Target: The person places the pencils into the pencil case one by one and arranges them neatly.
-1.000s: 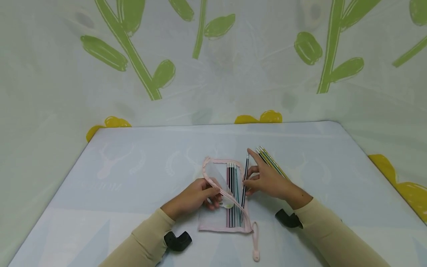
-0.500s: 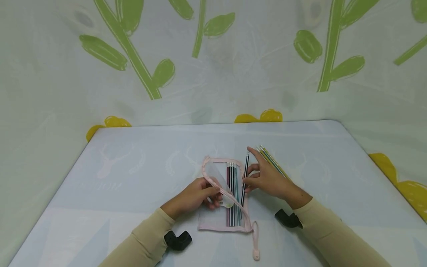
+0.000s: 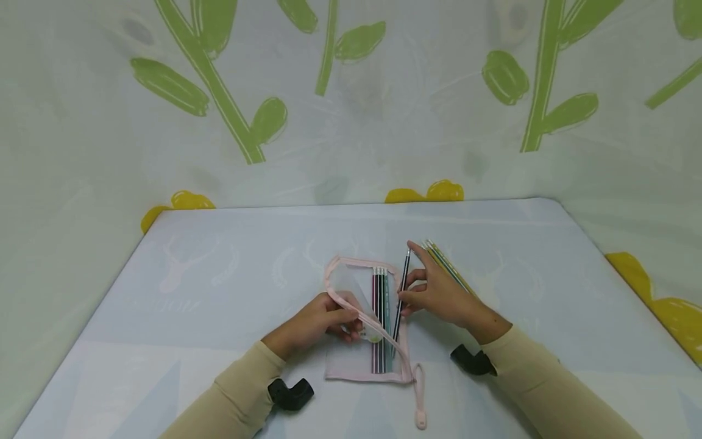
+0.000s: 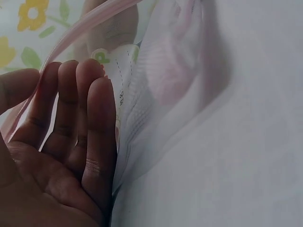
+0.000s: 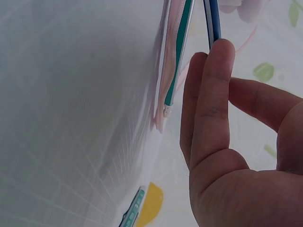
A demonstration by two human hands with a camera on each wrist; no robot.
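A see-through mesh pencil case (image 3: 351, 376) with pink trim lies on the table, several striped pencils (image 3: 379, 286) side by side within it. My left hand (image 3: 320, 320) pinches the pink zipper edge (image 4: 71, 35) between thumb and index finger, lifting it so the mouth gapes. A dark striped pencil (image 3: 406, 271) is pinched in my right hand (image 3: 441, 297), index fingertip on its top end. It slants down, its lower part behind the raised zipper edge. In the right wrist view it looks blue (image 5: 213, 19), beside a green pencil (image 5: 180, 52) in the case.
More pencils (image 3: 446, 263), yellow and green, lie on the table beyond my right hand, partly hidden by it. A pink wrist strap (image 3: 420, 399) trails from the case's near right corner. A patterned curtain (image 3: 411, 122) stands behind the table's far edge.
My left hand has drawn the zipper edge slightly left, widening the mouth of the case. My right hand has barely moved, still pinching the pencil.
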